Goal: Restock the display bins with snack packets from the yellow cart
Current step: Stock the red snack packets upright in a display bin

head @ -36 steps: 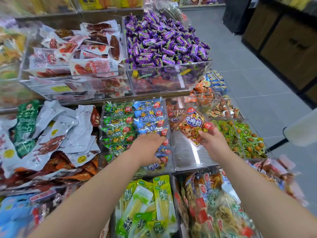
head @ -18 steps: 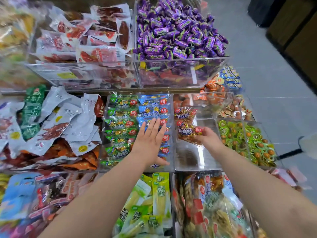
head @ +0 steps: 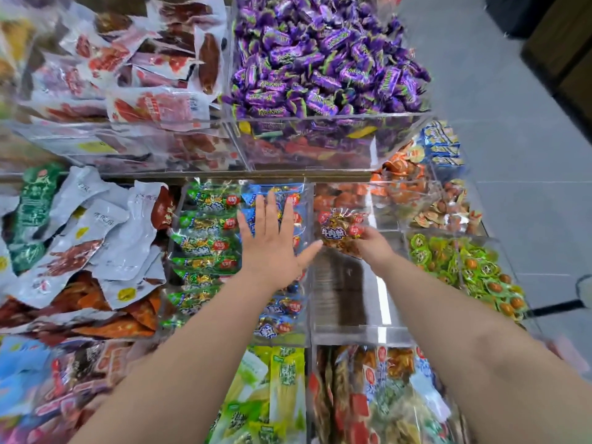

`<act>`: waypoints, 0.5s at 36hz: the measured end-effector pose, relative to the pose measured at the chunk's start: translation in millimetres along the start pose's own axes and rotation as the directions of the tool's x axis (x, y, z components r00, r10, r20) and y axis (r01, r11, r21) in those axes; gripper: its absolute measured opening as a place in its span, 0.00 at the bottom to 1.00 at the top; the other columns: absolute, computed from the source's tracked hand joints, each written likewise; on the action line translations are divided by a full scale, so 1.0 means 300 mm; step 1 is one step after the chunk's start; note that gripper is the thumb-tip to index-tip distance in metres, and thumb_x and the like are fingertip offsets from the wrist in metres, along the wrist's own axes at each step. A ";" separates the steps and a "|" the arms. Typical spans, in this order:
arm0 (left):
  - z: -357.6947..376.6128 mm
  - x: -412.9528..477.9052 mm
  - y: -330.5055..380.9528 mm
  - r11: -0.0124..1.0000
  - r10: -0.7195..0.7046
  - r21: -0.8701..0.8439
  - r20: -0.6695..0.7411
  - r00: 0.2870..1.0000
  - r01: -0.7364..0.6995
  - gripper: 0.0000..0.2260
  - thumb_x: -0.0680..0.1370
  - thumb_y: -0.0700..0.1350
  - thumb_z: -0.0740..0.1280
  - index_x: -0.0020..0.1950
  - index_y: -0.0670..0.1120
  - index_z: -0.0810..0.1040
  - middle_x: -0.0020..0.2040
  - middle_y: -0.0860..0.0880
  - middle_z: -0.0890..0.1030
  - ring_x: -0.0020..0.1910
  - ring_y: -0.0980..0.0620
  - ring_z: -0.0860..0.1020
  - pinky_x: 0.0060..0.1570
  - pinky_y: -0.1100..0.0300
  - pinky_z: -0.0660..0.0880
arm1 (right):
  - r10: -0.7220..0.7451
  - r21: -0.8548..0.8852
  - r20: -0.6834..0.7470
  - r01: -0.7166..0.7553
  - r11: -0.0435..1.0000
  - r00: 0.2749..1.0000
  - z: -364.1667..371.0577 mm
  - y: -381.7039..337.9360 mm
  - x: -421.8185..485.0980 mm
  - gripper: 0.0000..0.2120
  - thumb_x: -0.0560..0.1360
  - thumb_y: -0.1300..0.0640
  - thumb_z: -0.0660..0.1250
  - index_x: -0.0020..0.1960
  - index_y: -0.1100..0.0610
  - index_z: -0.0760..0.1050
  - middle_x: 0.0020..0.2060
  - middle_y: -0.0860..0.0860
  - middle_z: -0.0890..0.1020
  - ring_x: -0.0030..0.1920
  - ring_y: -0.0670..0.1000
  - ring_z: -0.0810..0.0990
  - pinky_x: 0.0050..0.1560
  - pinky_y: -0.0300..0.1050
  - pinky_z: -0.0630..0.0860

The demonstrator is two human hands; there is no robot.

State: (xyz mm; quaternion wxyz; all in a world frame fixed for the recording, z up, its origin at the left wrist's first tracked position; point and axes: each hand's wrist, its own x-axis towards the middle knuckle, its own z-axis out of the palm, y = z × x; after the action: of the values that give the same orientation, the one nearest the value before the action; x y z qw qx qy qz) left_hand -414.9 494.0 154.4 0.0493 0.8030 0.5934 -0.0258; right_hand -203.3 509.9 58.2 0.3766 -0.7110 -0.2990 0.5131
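Note:
My right hand [head: 371,246] grips a clear snack packet with red and orange print [head: 341,230] low over the far part of a nearly bare clear bin [head: 346,299] in the middle row. My left hand [head: 272,248] lies flat with straight spread fingers on the blue snack packets [head: 275,315] in the bin to the left. Green packets [head: 205,245] fill the left column of that same bin. The yellow cart is out of sight.
Purple candies [head: 323,59] and red meat packets [head: 150,68] fill the raised back bins. White pouches [head: 86,238] lie at left, green-wrapped snacks [head: 464,264] at right, yellow-green packets [head: 272,395] near me. Grey floor [head: 512,155] runs along the right.
My left hand went from curled over the blue packets to flat and spread on them. My right hand carried its packet down and left into the nearly bare bin.

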 end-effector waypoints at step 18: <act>0.056 0.007 -0.016 1.000 -0.002 0.029 0.021 1.000 0.001 0.40 0.72 0.71 0.38 0.76 0.51 0.30 0.78 0.44 0.33 0.76 0.45 0.31 0.67 0.39 0.28 | 0.092 -0.140 -0.112 -0.108 0.984 0.989 0.032 0.016 0.044 0.38 0.68 0.59 0.76 0.70 0.63 0.59 0.62 0.60 0.75 0.60 0.60 0.75 0.59 0.52 0.73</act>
State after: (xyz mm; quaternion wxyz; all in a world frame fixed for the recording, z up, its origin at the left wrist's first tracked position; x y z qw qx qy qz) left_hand -418.6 495.6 137.3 0.0437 0.8028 0.5931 -0.0427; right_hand -208.2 520.4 45.7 0.3125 -0.7767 -0.2793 0.4701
